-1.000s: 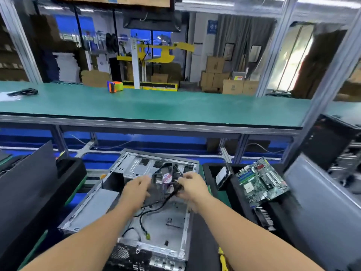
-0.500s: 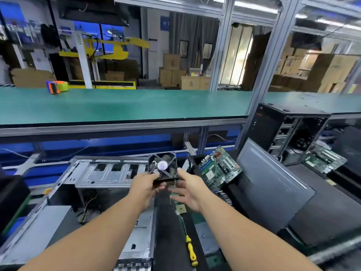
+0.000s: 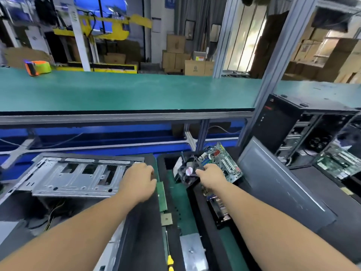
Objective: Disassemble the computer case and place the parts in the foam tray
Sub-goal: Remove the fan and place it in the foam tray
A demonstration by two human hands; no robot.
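Black foam tray holds motherboard; right grip pinches fan; left grip loosely curled, empty.

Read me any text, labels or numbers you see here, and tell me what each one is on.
None can be read.
Round fan sticker: print blurred.
Label on cardboard box: too small.
Blue wall sign: blurred.
Motherboard markings: too small.
Red badge on black computer case: illegible.

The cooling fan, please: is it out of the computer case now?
Out. The right hand holds the fan over the black foam tray, beside the motherboard, clear of the computer case.
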